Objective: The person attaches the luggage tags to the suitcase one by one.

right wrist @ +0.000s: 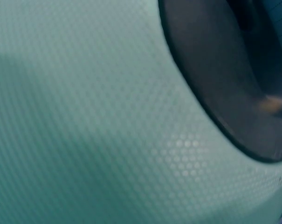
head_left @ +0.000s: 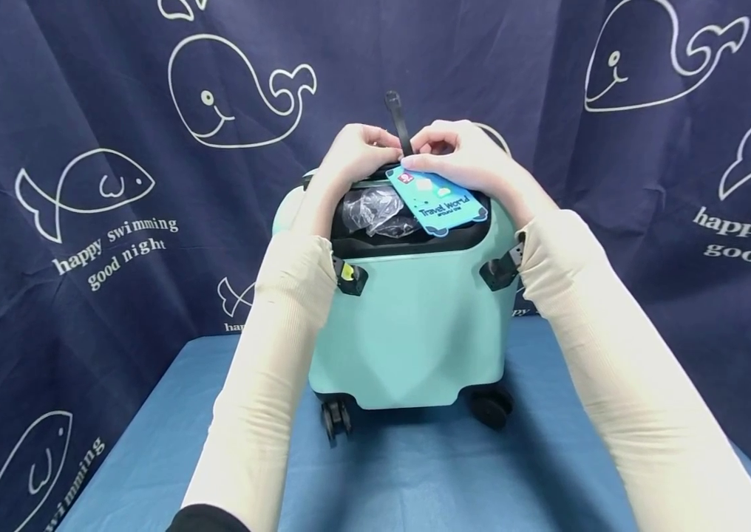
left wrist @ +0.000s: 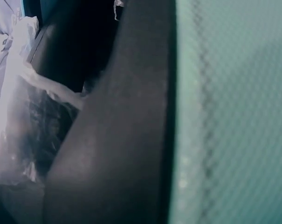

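A mint-green suitcase [head_left: 412, 325] stands upright on its wheels, its textured shell also close up in the right wrist view. At its top, a blue luggage tag [head_left: 438, 203] printed "Travel World" hangs over the dark recess, with its black strap [head_left: 398, 122] sticking up between the hands. My left hand [head_left: 358, 154] has its fingers curled and pinches at the strap's lower part from the left. From the right, my right hand [head_left: 462, 157] pinches the strap where it meets the tag, thumb at the tag's upper corner. The fingertips partly hide the strap and the handle area.
Crumpled clear plastic wrap [head_left: 372, 209] sits in the suitcase's recess [head_left: 389, 247], left of the tag. Black wheels [head_left: 490, 408] rest on a blue cloth-covered table [head_left: 402, 473]. A navy curtain [head_left: 362, 66] with whale and fish drawings hangs close behind and at both sides.
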